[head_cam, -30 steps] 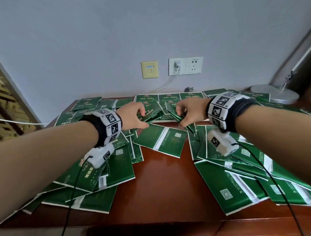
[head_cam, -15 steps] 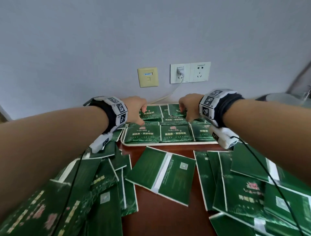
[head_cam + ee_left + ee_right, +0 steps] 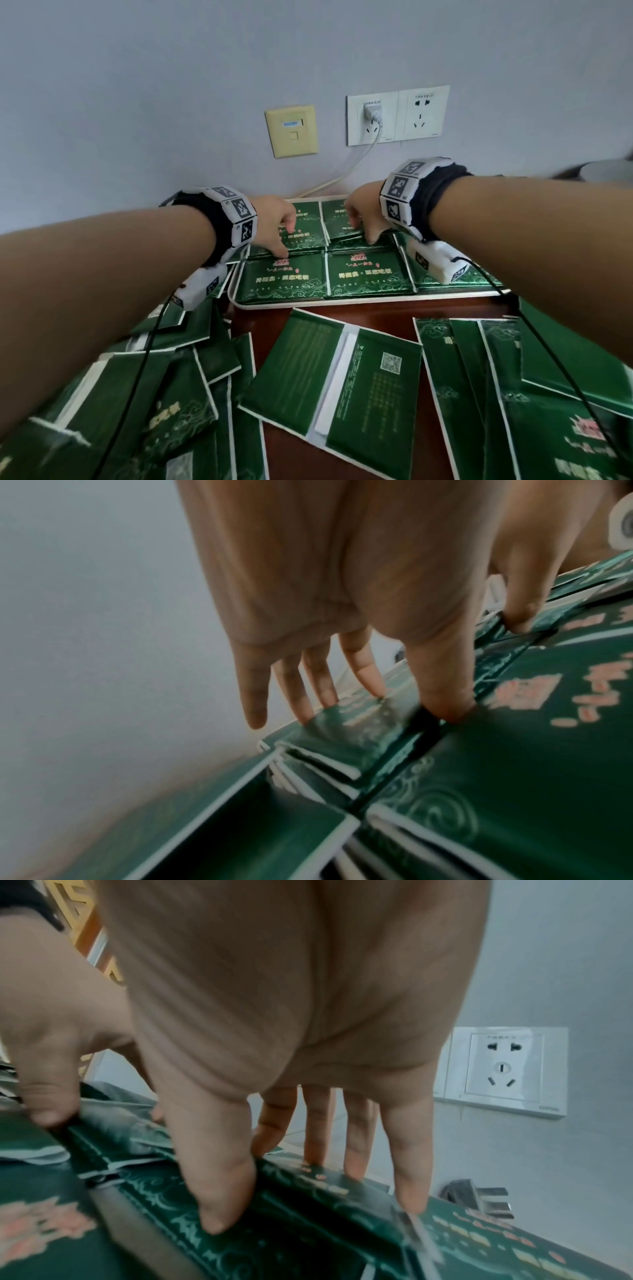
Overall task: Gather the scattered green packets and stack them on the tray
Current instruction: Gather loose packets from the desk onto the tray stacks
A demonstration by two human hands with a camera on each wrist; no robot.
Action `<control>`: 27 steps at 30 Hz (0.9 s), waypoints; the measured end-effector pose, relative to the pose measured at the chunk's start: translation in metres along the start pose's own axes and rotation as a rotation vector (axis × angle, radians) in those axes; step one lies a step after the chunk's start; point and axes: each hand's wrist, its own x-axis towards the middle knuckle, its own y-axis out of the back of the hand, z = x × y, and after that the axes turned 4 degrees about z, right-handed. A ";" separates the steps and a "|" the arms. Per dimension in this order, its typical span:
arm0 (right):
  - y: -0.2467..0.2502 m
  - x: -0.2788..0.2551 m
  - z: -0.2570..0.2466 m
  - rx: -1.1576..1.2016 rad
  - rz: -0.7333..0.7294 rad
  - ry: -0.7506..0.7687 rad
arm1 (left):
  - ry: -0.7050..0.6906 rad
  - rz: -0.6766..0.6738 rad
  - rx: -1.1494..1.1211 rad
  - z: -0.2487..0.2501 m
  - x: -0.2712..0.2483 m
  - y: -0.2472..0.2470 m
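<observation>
A white tray [image 3: 342, 303] at the back of the table holds stacks of green packets in two rows. My left hand [image 3: 281, 236] reaches over the back-left stack. It pinches the top green packet [image 3: 359, 723] between thumb at the near edge and fingers [image 3: 322, 685] behind the far edge. My right hand [image 3: 363, 229] does the same on the neighbouring back stack, thumb and fingers [image 3: 356, 1137] spanning a green packet [image 3: 308, 1191] that lies on the pile. Both packets rest on their stacks.
Loose green packets cover the wooden table in front of the tray: one in the middle [image 3: 335, 380], a pile at left [image 3: 171, 394], another at right [image 3: 496, 394]. Wall sockets [image 3: 397, 116] with a plugged cable [image 3: 342, 174] sit behind the tray. A lamp base [image 3: 606, 171] is at far right.
Both hands carried a packet forward from the middle of the table to the tray's back row and lowered them onto the stacks. The head view moved closer to the tray.
</observation>
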 end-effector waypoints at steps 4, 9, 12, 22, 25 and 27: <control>-0.003 -0.005 -0.002 0.074 0.029 0.015 | 0.007 -0.009 -0.030 -0.002 -0.004 0.001; 0.002 -0.018 -0.009 0.116 0.102 0.017 | 0.004 0.060 -0.056 -0.003 -0.015 0.009; 0.007 -0.032 -0.020 0.111 0.117 0.045 | -0.012 0.063 -0.058 0.002 -0.032 0.014; 0.011 -0.120 -0.080 0.036 0.084 0.174 | -0.062 -0.049 -0.134 0.034 -0.135 0.015; 0.003 -0.143 -0.099 -0.065 0.021 0.158 | -0.102 -0.120 -0.104 0.046 -0.170 0.009; -0.004 -0.155 -0.108 -0.080 -0.004 0.136 | -0.133 -0.157 -0.099 0.053 -0.192 0.006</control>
